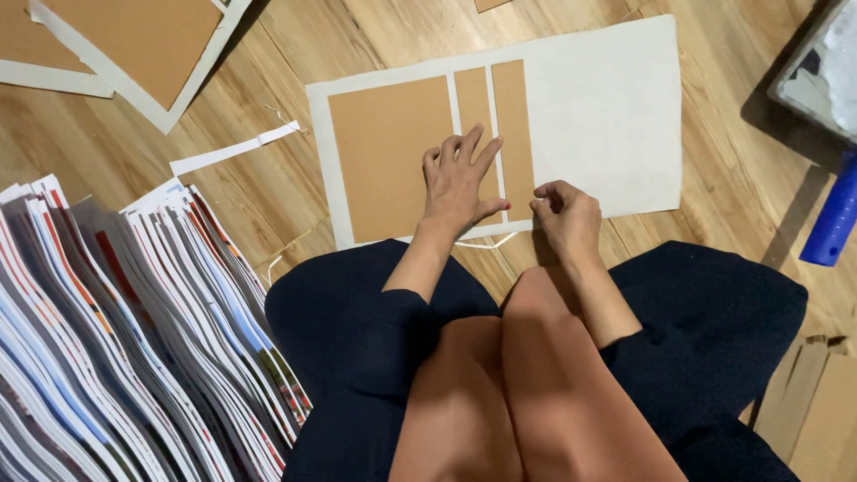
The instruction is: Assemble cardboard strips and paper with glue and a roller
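Wooden floor fills the frame. At upper centre, I see my left hand [460,178] pressing flat, fingers spread, on brown card strips [473,103] laid on a white sheet [607,116]; my right hand [564,210] pinches the sheet's lower edge, seemingly aligning pieces.

Three brown card pieces [390,156] on one white sheet [598,116]

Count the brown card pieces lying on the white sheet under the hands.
3. A wide piece lies at the left, a narrow strip sits mid-sheet under the left hand, and another strip lies just right of it, above the right hand.
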